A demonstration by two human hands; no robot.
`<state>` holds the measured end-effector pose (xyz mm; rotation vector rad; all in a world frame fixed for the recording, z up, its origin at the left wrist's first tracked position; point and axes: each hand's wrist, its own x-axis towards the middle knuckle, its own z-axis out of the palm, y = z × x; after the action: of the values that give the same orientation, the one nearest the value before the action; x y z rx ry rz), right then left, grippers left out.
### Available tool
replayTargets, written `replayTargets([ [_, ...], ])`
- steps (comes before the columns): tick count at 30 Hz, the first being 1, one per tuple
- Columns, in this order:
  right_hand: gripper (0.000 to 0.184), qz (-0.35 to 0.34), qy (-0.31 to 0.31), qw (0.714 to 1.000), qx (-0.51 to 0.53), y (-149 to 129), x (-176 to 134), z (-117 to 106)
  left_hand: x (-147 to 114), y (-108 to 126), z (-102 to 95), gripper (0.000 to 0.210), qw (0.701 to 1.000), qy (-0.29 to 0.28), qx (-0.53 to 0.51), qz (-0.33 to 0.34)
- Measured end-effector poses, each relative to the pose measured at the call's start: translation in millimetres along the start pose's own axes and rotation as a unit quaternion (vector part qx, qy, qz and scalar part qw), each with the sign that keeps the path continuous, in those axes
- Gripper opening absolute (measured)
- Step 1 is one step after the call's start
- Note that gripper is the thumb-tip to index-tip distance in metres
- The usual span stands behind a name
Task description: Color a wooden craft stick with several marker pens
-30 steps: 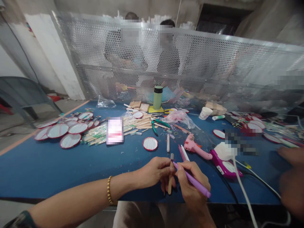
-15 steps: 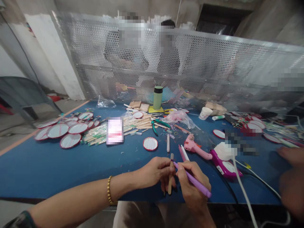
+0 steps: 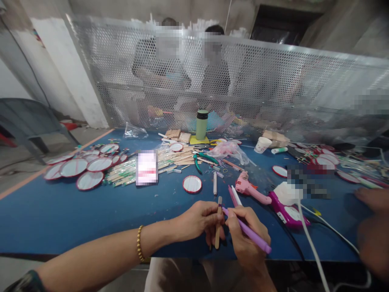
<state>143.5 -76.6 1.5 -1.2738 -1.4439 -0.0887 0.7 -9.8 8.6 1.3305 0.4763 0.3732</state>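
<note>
Near the table's front edge, my left hand (image 3: 202, 219) pinches a wooden craft stick (image 3: 218, 233) that points away from me. Its far end is grey-toned, with a purple band just below. Between the fingers and thumb of my right hand (image 3: 247, 235) is a purple marker pen (image 3: 253, 234), its tip against or very close to the stick by the purple band. Just beyond my right hand lie a white pen (image 3: 236, 196) and a magenta pen (image 3: 233, 196). A grey-white pen (image 3: 215, 184) and a red-rimmed round mirror (image 3: 192, 184) lie farther out.
A pink glue gun (image 3: 251, 188) rests near a magenta power strip (image 3: 287, 213) with trailing cables. Red-rimmed mirrors (image 3: 73, 167) pile up at left, beside bundled sticks (image 3: 124, 172). Green-handled pliers (image 3: 197, 164), a green bottle (image 3: 201, 126) and a paper cup (image 3: 262, 145) stand behind. Another person's arm (image 3: 375, 227) is at right.
My hands, the stick and the marker stay almost where they were. Behind the perforated screen, one person has shifted slightly.
</note>
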Motion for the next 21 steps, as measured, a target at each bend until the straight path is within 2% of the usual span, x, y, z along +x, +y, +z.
replayTargets([
  [21, 0.022, 0.0, 0.005, 1.0, 0.003, -0.6, 0.2, 0.2, -0.8, 1.5, 0.5, 0.061, 1.0, 0.002, -0.008, -0.001],
])
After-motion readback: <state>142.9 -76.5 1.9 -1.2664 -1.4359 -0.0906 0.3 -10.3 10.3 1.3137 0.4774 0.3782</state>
